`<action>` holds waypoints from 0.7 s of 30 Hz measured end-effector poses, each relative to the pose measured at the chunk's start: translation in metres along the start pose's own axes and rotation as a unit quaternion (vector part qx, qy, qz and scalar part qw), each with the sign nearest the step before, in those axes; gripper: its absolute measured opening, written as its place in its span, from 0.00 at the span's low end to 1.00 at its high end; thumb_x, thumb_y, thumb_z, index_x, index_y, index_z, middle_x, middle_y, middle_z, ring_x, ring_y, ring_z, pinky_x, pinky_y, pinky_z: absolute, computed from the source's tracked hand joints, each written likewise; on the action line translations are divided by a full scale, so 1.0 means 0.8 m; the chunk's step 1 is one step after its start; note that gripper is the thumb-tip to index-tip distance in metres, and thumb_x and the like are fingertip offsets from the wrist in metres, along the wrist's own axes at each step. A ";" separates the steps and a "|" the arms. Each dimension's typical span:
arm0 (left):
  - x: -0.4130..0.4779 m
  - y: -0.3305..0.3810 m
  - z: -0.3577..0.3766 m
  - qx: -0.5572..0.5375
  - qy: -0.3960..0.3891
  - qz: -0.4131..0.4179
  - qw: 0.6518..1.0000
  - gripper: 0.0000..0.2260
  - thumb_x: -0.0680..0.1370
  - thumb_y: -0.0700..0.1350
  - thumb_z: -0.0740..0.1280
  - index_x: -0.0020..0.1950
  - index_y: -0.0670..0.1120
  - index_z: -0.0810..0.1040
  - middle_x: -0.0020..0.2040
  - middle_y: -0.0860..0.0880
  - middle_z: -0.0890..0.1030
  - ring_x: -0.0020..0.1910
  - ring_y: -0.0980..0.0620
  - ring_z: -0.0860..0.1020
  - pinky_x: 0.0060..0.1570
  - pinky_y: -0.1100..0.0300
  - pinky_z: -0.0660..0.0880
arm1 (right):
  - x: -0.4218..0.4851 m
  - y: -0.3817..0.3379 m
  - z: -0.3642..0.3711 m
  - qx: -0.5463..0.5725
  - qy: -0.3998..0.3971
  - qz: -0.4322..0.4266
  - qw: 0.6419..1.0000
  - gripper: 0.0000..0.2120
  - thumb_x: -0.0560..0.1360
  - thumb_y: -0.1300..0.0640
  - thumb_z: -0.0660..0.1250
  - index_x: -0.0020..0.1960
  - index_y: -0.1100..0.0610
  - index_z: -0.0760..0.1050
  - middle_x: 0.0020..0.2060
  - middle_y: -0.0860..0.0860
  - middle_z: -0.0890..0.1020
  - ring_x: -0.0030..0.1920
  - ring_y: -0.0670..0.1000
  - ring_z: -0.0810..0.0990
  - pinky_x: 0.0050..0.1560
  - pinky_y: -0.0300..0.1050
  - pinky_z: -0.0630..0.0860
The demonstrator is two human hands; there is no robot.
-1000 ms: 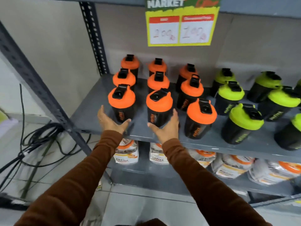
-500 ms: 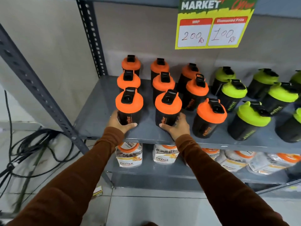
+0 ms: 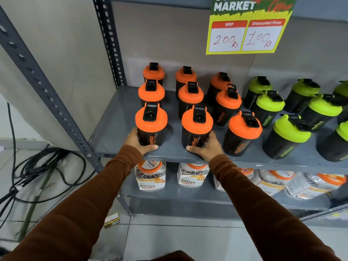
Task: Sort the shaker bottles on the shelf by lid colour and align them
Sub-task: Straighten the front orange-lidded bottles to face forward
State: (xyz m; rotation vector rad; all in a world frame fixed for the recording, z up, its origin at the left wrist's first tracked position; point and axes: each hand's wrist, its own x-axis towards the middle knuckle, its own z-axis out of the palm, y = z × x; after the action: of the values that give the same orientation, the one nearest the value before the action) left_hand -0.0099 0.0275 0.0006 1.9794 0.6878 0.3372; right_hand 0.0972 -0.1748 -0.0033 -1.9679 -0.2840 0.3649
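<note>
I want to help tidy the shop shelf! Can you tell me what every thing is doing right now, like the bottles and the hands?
left hand: gripping the front-left orange bottle at its base
right hand: gripping the front-middle orange bottle at its base
orange-lid bottles: upright, lids shut, grouped on the left
green-lid bottles: upright, lids shut, grouped on the right
front-right orange bottle: upright, untouched
price sign: hanging above the shelf

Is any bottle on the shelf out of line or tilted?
Yes. The front right orange-lid bottle leans right and sits off its column. The left hand and right hand hold the two upright front bottles.
</note>
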 end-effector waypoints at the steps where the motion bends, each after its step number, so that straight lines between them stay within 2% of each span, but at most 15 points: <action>1: 0.000 0.001 -0.001 0.002 -0.006 -0.005 1.000 0.31 0.64 0.38 0.76 0.63 0.41 0.67 0.63 0.40 0.74 0.62 0.40 0.72 0.62 0.50 0.68 | 0.000 -0.001 0.001 -0.002 0.002 0.004 1.000 0.39 0.59 0.58 0.80 0.64 0.57 0.64 0.63 0.57 0.76 0.63 0.58 0.74 0.67 0.58 0.70; 6: 0.000 -0.004 -0.008 0.010 -0.025 -0.017 1.000 0.29 0.63 0.39 0.77 0.61 0.40 0.69 0.61 0.39 0.76 0.59 0.39 0.74 0.61 0.48 0.70 | 0.000 0.003 0.001 -0.009 0.001 0.009 1.000 0.34 0.59 0.58 0.80 0.60 0.57 0.68 0.61 0.58 0.78 0.62 0.58 0.76 0.66 0.58 0.71; 12: -0.006 -0.004 -0.012 0.006 -0.034 -0.013 0.999 0.29 0.64 0.37 0.76 0.62 0.38 0.69 0.62 0.38 0.75 0.59 0.40 0.74 0.55 0.55 0.69 | -0.003 0.001 -0.001 -0.008 -0.003 0.001 1.000 0.33 0.59 0.60 0.80 0.59 0.58 0.69 0.60 0.58 0.78 0.60 0.57 0.77 0.65 0.58 0.72; 21: -0.005 -0.005 -0.020 0.034 -0.078 0.005 0.996 0.33 0.62 0.37 0.77 0.64 0.40 0.66 0.64 0.40 0.73 0.62 0.40 0.72 0.62 0.49 0.68 | -0.010 -0.001 -0.004 -0.070 -0.014 -0.016 0.997 0.37 0.60 0.58 0.79 0.64 0.59 0.65 0.63 0.58 0.76 0.63 0.58 0.74 0.66 0.53 0.70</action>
State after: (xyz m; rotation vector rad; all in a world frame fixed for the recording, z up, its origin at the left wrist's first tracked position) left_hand -0.0223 0.0379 0.0047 2.0487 0.5969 0.1644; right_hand 0.0908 -0.1798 -0.0006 -2.0948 -0.3678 0.3593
